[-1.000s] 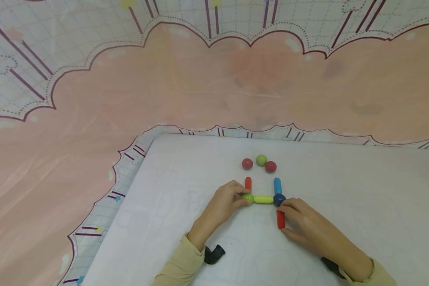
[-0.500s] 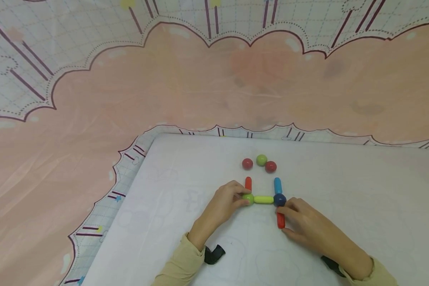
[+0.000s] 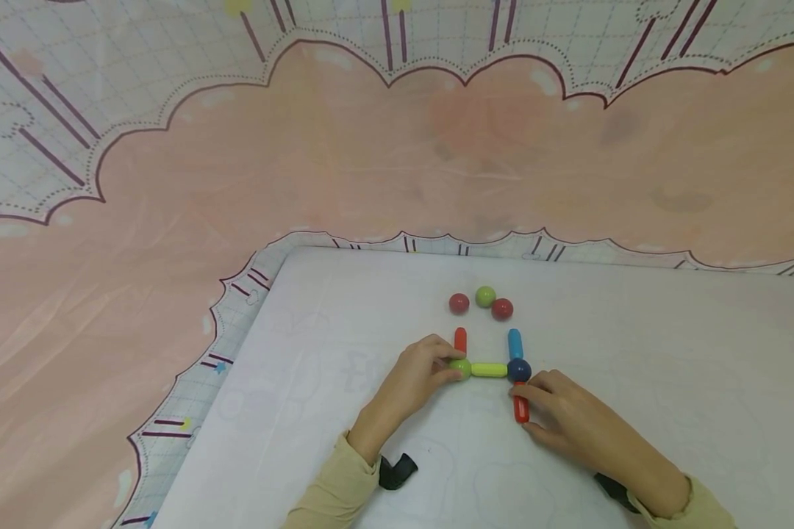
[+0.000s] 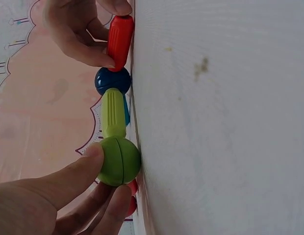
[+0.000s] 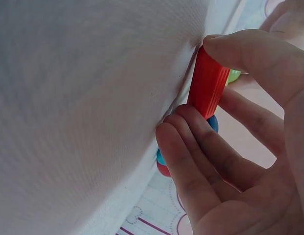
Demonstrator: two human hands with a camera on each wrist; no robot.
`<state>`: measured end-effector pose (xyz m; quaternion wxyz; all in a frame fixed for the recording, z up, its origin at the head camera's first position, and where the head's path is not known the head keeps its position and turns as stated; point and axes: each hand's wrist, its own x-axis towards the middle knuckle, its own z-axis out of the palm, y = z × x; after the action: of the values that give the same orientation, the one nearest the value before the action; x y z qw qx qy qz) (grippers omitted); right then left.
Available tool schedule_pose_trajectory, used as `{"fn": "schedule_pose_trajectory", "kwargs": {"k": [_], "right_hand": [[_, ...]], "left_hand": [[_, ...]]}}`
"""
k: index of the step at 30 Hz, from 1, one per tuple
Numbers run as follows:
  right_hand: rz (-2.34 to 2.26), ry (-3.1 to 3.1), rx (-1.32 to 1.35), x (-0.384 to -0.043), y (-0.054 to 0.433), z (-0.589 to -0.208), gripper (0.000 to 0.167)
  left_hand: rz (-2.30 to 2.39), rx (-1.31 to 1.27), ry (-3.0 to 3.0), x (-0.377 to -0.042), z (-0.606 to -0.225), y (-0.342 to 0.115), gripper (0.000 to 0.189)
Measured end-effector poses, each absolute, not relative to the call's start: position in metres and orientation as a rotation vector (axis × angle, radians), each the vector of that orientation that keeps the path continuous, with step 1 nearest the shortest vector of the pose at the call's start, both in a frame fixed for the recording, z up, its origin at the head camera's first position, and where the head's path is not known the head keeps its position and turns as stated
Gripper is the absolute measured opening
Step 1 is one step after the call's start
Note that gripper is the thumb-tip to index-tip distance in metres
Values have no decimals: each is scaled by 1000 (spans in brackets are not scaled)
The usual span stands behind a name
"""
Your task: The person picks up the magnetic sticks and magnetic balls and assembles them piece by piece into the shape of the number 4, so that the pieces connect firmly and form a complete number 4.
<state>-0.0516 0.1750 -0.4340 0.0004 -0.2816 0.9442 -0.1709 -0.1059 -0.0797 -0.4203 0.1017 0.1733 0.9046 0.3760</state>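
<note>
My left hand (image 3: pixel 412 375) pinches a green ball (image 4: pixel 119 161) at the left end of a small build lying on the white tabletop. From that ball a red rod (image 3: pixel 460 340) points away, and a yellow-green rod (image 3: pixel 489 370) runs right to a dark blue ball (image 3: pixel 519 370). A light blue rod (image 3: pixel 515 343) stretches away from the blue ball. On its near side sits a second red rod (image 5: pixel 209 81), which my right hand (image 3: pixel 572 411) holds between thumb and fingers. In the left wrist view this red rod's end meets the blue ball.
Beyond the build lie two red balls (image 3: pixel 459 303) and a green ball (image 3: pixel 485 297). A black strap (image 3: pixel 398 471) hangs by the left wrist. The white board (image 3: pixel 291 330) rests on a patterned cloth (image 3: pixel 172 294).
The right fingers have slid slightly toward me along the near red rod, away from the dark blue ball. My left hand stays on the green ball.
</note>
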Motion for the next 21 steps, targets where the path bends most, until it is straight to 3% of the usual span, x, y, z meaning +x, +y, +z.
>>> {"fn": "schedule_pose_trajectory", "kwargs": {"k": [21], "right_hand": [[-598, 2949, -942, -50, 178, -432, 44]], "left_hand": [[1108, 510, 2672, -104, -420, -80, 28]]}}
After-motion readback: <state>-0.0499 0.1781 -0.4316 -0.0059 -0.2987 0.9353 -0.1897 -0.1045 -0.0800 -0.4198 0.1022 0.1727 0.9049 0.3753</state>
